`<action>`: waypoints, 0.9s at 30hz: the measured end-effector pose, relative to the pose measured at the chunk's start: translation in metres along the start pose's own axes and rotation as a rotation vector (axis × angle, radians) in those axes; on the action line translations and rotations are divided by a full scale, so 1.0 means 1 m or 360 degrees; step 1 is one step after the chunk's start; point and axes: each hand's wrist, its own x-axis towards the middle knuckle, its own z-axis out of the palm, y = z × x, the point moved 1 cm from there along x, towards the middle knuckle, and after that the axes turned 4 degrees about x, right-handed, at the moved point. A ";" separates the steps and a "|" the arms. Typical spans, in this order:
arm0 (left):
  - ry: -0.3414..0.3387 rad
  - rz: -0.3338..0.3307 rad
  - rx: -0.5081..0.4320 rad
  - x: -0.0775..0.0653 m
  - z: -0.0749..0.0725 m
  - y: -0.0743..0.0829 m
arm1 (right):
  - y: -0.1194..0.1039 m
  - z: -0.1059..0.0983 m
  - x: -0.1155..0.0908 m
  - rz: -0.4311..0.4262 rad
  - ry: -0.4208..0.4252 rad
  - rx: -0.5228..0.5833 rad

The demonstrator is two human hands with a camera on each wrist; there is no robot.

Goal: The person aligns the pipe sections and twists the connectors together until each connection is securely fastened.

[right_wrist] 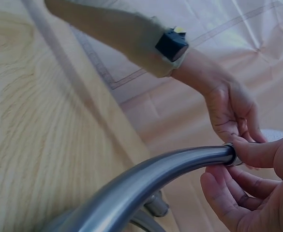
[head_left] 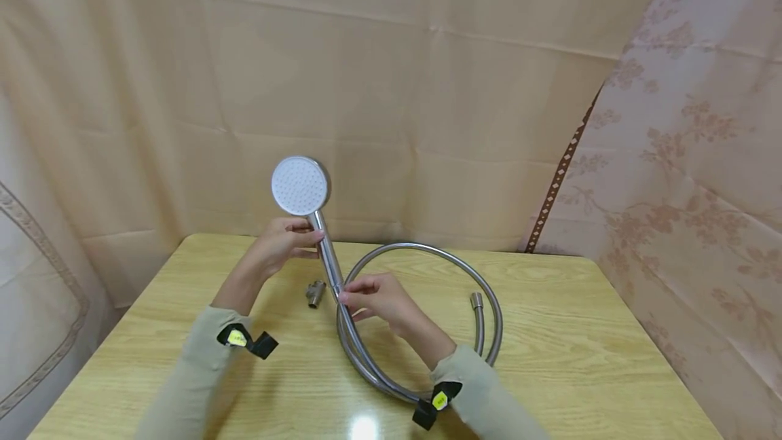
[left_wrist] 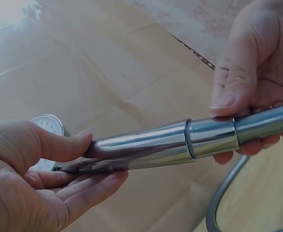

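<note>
A chrome shower head (head_left: 300, 186) with a round white nozzle face is held tilted above the table. My left hand (head_left: 284, 244) grips its handle (head_left: 328, 257) between thumb and fingers. At the handle's lower end my right hand (head_left: 380, 299) pinches the metal end nut (left_wrist: 211, 137) of a grey shower hose (head_left: 421, 245). In the left wrist view the nut sits against the handle's end, with a thin seam between them. From there the hose (right_wrist: 156, 176) curves down and loops over the table; its other end fitting (head_left: 476, 300) lies at the right.
A small metal valve fitting (head_left: 315, 293) lies on the wooden table (head_left: 568, 331), left of the hose loop. Beige curtain (head_left: 391, 100) hangs behind the table's back edge, and a flowered curtain (head_left: 702, 155) is at the right.
</note>
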 end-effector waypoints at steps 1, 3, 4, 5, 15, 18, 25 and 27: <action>-0.0005 -0.0011 0.0006 0.000 -0.001 -0.002 | 0.001 0.001 0.000 0.0002 -0.0001 -0.0023; -0.0016 -0.0031 0.0011 -0.001 -0.003 -0.004 | 0.002 0.002 0.001 0.0012 -0.0010 -0.0057; -0.0022 -0.0042 0.0010 -0.002 -0.004 -0.006 | 0.002 0.002 0.000 0.0013 -0.0017 -0.0073; -0.0027 -0.0053 0.0007 -0.002 -0.005 -0.007 | 0.002 0.002 0.000 0.0018 -0.0024 -0.0088; -0.0054 -0.0167 -0.0024 -0.008 -0.012 -0.021 | 0.004 0.001 0.000 0.0044 -0.0069 -0.0249; -0.0050 -0.0200 -0.0021 -0.010 -0.013 -0.025 | 0.005 0.000 0.000 0.0056 -0.0078 -0.0269; -0.0058 -0.0234 -0.0048 -0.014 -0.017 -0.034 | 0.005 -0.002 0.001 0.0059 -0.0092 -0.0321; -0.0042 -0.0244 -0.0074 -0.015 -0.018 -0.037 | 0.005 -0.003 0.001 0.0054 -0.0097 -0.0337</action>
